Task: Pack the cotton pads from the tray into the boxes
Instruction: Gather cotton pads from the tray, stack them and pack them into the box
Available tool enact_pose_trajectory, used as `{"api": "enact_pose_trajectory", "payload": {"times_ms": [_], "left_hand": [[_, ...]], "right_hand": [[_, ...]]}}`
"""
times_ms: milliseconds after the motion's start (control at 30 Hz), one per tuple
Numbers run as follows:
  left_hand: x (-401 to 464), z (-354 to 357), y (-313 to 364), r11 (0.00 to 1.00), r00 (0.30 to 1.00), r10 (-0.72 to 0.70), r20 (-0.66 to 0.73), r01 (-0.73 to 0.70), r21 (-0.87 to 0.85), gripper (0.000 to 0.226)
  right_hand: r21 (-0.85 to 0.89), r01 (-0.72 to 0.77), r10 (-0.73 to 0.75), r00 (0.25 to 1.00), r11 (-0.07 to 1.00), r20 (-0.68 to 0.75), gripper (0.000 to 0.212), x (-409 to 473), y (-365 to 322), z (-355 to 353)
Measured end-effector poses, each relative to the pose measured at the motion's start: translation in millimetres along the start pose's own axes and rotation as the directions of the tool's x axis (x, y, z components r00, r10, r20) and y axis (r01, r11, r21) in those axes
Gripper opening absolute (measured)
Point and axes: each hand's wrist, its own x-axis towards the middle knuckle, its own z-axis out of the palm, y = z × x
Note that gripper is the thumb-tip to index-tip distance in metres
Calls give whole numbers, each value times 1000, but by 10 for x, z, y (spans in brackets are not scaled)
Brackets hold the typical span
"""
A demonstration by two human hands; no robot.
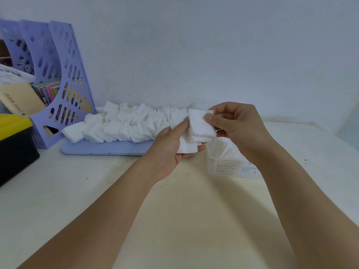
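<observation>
L hand (pixel 171 150) & R hand (pixel 231 125) fingers pinching cotton pads (pixel 200 127) above clear box (pixel 233 167)

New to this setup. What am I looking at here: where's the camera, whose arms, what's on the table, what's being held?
No machine here: a person works with two bare hands, filmed by one wide-angle camera on their head, looking forward and down.

On the white table lies a lilac tray heaped with white cotton pads. To its right stands a clear plastic box, open on top, partly behind the hands. At far left are a lilac file rack and a black box with a yellow lid.

The left hand holds a small stack of pads in its palm. The right hand pinches another small stack between thumb and fingers, just above the box.
</observation>
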Motion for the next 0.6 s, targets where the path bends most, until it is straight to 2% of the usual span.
{"api": "enact_pose_trajectory", "payload": {"times_ms": [167,267,333,400,533,600], "left_hand": [[-5,-7,9,1000,1000,4,11,-4,-2,41],[4,-22,9,999,999,31,31,-32,15,43],[10,-25,1,999,999,35,39,-37,29,34],[15,-28,-10,999,999,31,18,-32,38,35],[40,-41,-10,995,998,53,-38,-50,90,39],[52,-44,-4,995,996,61,-64,-56,79,44]], "right_hand": [[-95,58,-58,998,994,4,4,-4,0,22],[-98,26,-27,1000,995,-1,19,1,16,48],[-61,-96,103,986,994,130,35,-7,32,37],[-76,-136,151,960,988,238,35,-33,43,60],[131,-101,90,992,986,83,25,-17,-19,31],[263,-163,123,979,951,162,28,-29,-84,-28]]}}
